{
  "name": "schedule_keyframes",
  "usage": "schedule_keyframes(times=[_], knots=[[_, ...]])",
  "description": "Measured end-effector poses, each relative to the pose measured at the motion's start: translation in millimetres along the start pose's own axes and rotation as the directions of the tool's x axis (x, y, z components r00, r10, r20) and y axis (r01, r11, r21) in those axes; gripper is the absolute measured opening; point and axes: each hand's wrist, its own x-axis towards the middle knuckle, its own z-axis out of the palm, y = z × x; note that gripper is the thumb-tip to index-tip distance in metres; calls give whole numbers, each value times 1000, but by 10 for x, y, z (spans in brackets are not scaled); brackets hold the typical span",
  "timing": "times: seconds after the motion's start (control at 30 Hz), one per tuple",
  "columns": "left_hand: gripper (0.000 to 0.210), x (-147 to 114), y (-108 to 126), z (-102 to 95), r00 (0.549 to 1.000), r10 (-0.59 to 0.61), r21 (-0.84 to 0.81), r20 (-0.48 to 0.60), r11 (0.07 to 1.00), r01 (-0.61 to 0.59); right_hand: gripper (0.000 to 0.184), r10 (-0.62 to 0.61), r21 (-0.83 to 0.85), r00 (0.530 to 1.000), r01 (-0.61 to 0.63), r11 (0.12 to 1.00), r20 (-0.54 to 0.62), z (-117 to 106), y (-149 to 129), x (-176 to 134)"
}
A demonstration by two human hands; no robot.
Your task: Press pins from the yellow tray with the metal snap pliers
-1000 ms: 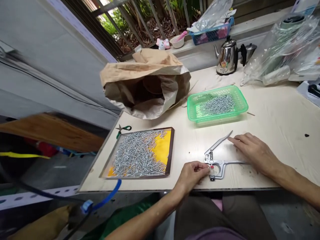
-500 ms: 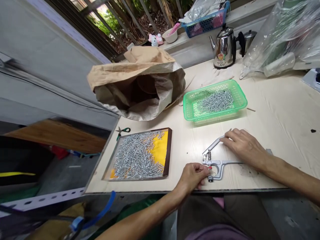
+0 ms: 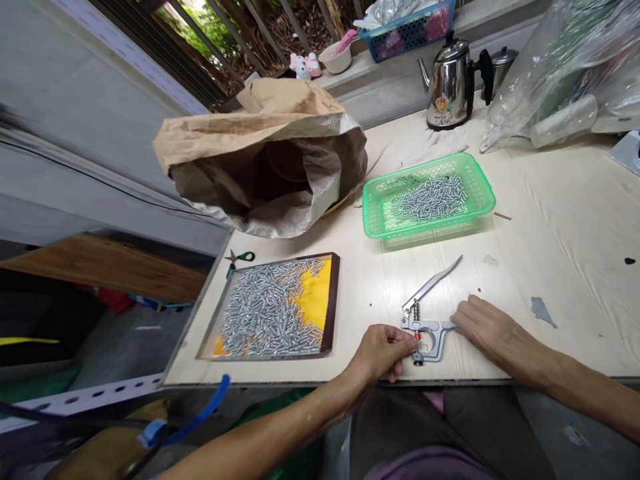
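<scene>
Silver hand-press snap pliers (image 3: 443, 327) lie on the table near its front edge, the upper lever raised and spread from the lower handle. My right hand (image 3: 485, 330) is closed over the end of the lower handle, hiding it. At the jaw, beside the spring and the red part, the thumb and fingers of my left hand (image 3: 383, 348) are pinched together. What they hold, if anything, is too small to make out. To the left, a shallow tray (image 3: 331, 303) with a yellow bottom holds many small silver screw-like pieces (image 3: 270, 310).
Behind the pliers stands a green plastic basket (image 3: 375, 229) with more small metal pieces. An open brown paper sack (image 3: 240, 137) sits at the back left, scissors (image 3: 243, 257) near the left edge. A steel kettle (image 3: 447, 87) and a plastic bag (image 3: 555, 93) are farther back.
My right hand has left the raised lever and moved down onto the lower handle. My left hand stays pinched at the jaw. The camera view has shifted slightly.
</scene>
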Motion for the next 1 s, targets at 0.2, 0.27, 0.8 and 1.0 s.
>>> schedule_keyframes(times=[0.2,0.27,0.8,1.0], knots=[[37,-20,-65,42,999,37,2,-19,999,-37,28,-80,-240,982,36,970,-173,63,-94,-72],[36,-32,-56,49,1000,20,22,-11,1000,-20,29,-89,-276,980,37,960,-177,62,-103,-71],[28,-76,25,51,996,-37,46,81,998,33,32,-161,-424,959,48,904,-233,58,-150,-58],[24,-96,94,84,992,-105,43,73,994,102,25,-39,-305,991,-1,952,-124,70,-175,-65]])
